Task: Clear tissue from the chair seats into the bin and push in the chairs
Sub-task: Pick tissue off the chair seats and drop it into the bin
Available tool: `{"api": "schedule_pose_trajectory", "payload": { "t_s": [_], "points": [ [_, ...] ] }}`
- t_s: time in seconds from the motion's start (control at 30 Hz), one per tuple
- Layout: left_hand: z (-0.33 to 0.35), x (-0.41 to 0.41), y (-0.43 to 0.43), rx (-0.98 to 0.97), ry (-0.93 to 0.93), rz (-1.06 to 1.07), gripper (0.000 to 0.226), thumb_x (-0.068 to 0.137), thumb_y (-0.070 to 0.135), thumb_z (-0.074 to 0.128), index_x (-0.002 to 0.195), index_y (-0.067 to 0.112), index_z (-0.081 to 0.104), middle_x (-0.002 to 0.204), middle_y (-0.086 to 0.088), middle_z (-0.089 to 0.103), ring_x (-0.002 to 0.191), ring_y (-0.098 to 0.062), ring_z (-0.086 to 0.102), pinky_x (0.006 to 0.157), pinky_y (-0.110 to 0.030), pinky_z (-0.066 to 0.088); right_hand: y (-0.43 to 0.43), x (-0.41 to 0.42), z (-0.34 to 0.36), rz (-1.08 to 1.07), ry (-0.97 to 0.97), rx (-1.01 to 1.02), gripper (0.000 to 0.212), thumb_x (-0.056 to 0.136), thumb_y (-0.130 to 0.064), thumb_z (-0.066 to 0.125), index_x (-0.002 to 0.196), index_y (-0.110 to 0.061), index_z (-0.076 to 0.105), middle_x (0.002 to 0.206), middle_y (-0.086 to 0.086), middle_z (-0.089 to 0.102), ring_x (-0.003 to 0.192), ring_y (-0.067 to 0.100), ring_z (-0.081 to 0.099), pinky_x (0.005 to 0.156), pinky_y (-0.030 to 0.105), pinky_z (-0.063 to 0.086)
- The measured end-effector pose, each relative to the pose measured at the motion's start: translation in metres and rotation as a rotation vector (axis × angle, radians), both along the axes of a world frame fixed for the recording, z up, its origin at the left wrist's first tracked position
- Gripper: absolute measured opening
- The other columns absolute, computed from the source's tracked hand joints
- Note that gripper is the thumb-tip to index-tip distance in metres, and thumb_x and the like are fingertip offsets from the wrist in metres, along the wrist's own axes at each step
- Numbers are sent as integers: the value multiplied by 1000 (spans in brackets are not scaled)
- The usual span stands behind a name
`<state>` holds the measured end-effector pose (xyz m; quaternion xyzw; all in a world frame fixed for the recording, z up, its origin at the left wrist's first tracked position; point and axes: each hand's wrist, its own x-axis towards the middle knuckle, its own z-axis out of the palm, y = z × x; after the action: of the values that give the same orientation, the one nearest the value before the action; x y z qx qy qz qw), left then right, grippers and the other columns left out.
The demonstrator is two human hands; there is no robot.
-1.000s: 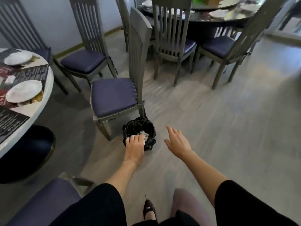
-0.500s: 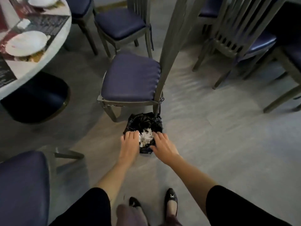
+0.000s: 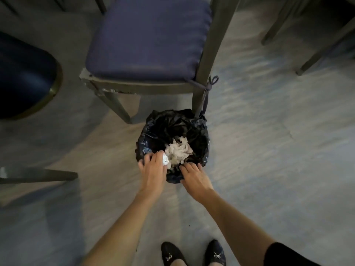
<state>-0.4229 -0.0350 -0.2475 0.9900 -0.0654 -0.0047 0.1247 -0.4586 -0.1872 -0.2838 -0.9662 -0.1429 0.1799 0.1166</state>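
Note:
A small bin with a black liner [image 3: 199, 129] stands on the floor against the rear leg of a grey chair with a purple seat cushion [image 3: 149, 35]; the seat is bare. Crumpled white tissue [image 3: 179, 149] lies inside the bin. My left hand [image 3: 153, 173] is at the bin's near-left rim and pinches a small white tissue wad [image 3: 165, 160] just over the opening. My right hand [image 3: 195, 178] is at the near-right rim, its fingertips curled over the liner edge.
A dark round table base [image 3: 25, 77] sits on the floor at the left. Part of another chair's frame [image 3: 38, 175] juts in at the left edge. More chair legs [image 3: 317, 45] stand at the upper right. My shoes [image 3: 171, 254] are just behind the bin.
The view has dropped and closed in on the bin. My right hand came from the air onto the rim. My left hand stayed at the rim with a white wad at its fingers.

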Motion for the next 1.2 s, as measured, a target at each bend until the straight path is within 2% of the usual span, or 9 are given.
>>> {"api": "schedule_pose_trajectory", "payload": {
  "t_s": [0.13,0.23,0.43,0.57,0.63,0.8,0.9,1.03,1.2],
  "points": [
    [-48,8,5,-20,-8,-15,46,63,5,79,104,10,60,91,-5,63,88,-31,57,70,-43,45,1,3,-46,63,-111,-20,35,89,-32,63,117,-12,58,113,6,59,113,26,54,110,48,30],
    [-69,14,6,-18,42,-2,44,69,10,78,109,9,58,97,-7,64,94,-31,55,72,-45,43,0,3,-62,110,-254,53,26,80,-30,74,100,-17,63,93,0,59,90,23,60,101,44,43],
    [-78,21,5,26,176,32,70,85,36,63,142,15,29,141,-5,42,126,-26,35,96,-42,32,6,13,-62,148,-316,142,16,85,-29,63,95,-17,58,89,1,57,79,23,56,87,37,49],
    [-53,12,8,40,201,65,72,90,36,56,147,15,18,148,-5,31,133,-23,27,101,-37,30,10,16,-51,99,-187,61,27,81,-31,72,100,-14,62,92,4,61,84,25,60,88,41,50],
    [-34,2,12,38,230,82,71,92,37,52,148,15,15,150,-4,28,134,-22,25,101,-35,30,13,14,-33,19,-114,50,31,81,-31,72,103,-11,62,96,6,61,88,27,60,90,44,50],
    [34,-25,29,-3,269,130,67,95,33,48,148,14,12,152,-3,24,135,-20,23,105,-35,27,29,6,43,-112,-98,83,28,85,-25,69,105,-8,59,98,7,59,90,26,57,80,38,50],
    [86,-42,41,-37,237,154,64,92,26,52,147,13,20,146,-3,33,130,-19,29,100,-35,28,44,-1,96,-95,-108,98,30,86,-24,68,109,-7,58,101,8,59,92,27,56,83,39,50],
    [158,-74,64,-16,189,190,63,85,23,62,141,11,36,132,-5,49,119,-20,36,92,-39,38,73,-16,173,-36,-188,76,33,74,-23,80,96,-6,61,88,9,60,81,27,59,74,39,55],
    [247,-135,98,64,181,331,58,95,26,48,146,14,23,147,-2,34,135,-21,27,105,-39,26,118,-64,262,-9,-247,137,33,72,-16,80,96,-3,61,89,13,60,82,31,60,75,41,55]
  ]
}}
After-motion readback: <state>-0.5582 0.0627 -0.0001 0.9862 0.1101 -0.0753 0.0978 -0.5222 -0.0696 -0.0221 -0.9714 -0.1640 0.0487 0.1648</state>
